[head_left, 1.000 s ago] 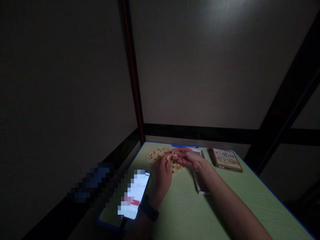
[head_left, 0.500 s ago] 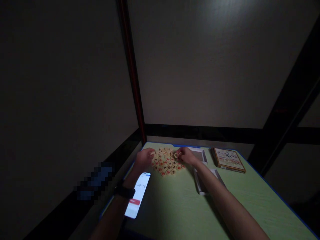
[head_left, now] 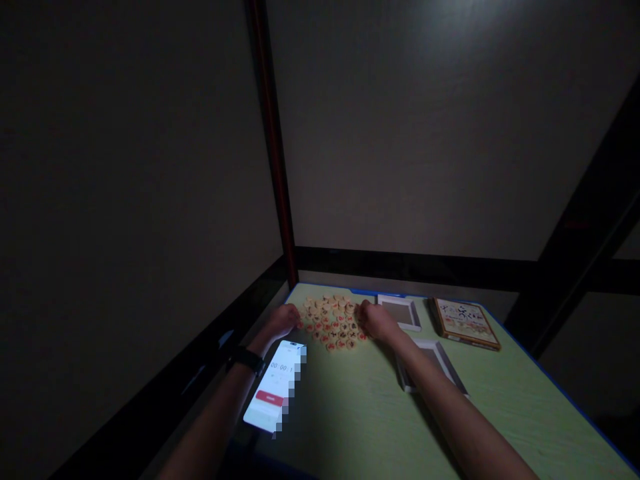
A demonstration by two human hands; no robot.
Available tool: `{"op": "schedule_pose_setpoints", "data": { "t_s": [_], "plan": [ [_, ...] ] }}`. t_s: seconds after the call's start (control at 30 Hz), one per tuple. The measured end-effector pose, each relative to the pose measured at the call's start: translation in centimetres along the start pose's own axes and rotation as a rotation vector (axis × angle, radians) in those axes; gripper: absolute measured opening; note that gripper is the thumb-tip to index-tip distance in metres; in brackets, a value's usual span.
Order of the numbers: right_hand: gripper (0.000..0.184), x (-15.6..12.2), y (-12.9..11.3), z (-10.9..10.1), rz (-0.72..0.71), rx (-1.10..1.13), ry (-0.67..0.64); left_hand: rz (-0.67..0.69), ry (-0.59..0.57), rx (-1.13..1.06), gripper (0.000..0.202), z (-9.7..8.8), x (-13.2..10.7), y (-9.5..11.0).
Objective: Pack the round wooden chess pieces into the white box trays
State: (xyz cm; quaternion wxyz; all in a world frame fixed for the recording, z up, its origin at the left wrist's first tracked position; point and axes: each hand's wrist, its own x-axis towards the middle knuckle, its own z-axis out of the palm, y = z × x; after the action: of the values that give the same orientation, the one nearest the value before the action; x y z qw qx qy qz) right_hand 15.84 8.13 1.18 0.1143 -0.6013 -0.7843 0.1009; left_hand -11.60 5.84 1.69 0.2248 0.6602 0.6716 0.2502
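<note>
Round wooden Chinese chess pieces (head_left: 330, 323) with red and black characters lie flat in a close-packed group at the far left of the table. At the group's left edge, my left hand (head_left: 283, 321) has its fingers closed on a Chinese chess piece by the fingertips. My right hand (head_left: 375, 321) is at the opposite edge, fingers curled and pinched on another piece, which the hand mostly hides. A dark watch band (head_left: 247, 360) circles my left wrist.
A phone (head_left: 275, 387) with a lit timer screen lies near the left table edge. Two shallow box trays, one farther back (head_left: 416, 317) and one partly under my right forearm (head_left: 453, 367), are on the green table (head_left: 360, 407). A printed game box (head_left: 465, 323) sits at the back right.
My left hand has come down and slightly nearer along the group's left edge. My right hand has shifted a little to the right, and its piece is now less visible. The view has turned slightly.
</note>
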Motion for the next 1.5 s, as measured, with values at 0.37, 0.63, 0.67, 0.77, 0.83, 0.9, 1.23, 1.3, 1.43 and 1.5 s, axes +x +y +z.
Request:
{"op": "schedule_pose_setpoints", "data": {
  "t_s": [0.37, 0.63, 0.67, 0.77, 0.83, 0.9, 1.23, 1.3, 1.43, 1.5],
  "plan": [
    [0.022, 0.8, 0.6, 0.1, -0.069, 0.015, 0.042, 0.034, 0.047, 0.221, 0.019, 0.6, -0.1, 1.9],
    [0.027, 0.9, 2.4, -3.6, -0.048, 0.085, 0.059, 0.078, 0.04, 0.412, 0.025, 0.1, -0.7, 3.1],
    [0.026, 0.9, 2.5, -3.7, -0.05, 0.091, 0.033, 0.084, 0.05, 0.435, 0.026, 0.1, -1.0, 3.6],
    [0.028, 0.6, 2.6, -3.7, -0.064, 0.099, -0.066, 0.124, 0.079, 0.51, 0.027, 1.0, -2.6, 6.1],
    [0.029, 0.5, 2.4, -3.3, -0.073, 0.085, -0.1, 0.212, 0.085, 0.601, 0.028, 2.3, -4.3, 8.4],
    [0.029, 0.5, 2.3, -3.0, -0.086, 0.055, -0.099, 0.276, 0.04, 0.612, 0.027, 4.0, -6.1, 10.5],
    [0.026, 0.4, 1.7, -2.2, -0.118, -0.106, -0.092, 0.293, -0.059, 0.566, 0.028, 10.5, -8.6, 13.0],
    [0.025, 0.3, 1.9, -2.1, -0.114, -0.118, -0.091, 0.308, -0.065, 0.557, 0.03, 10.7, -8.7, 13.0],
    [0.024, 0.5, 2.1, -2.1, -0.103, -0.137, -0.065, 0.309, -0.036, 0.553, 0.03, 10.9, -8.9, 12.9],
    [0.026, 0.8, 1.7, -2.2, -0.112, -0.141, -0.038, 0.322, -0.036, 0.549, 0.029, 11.2, -8.9, 12.6]
  ]
}}
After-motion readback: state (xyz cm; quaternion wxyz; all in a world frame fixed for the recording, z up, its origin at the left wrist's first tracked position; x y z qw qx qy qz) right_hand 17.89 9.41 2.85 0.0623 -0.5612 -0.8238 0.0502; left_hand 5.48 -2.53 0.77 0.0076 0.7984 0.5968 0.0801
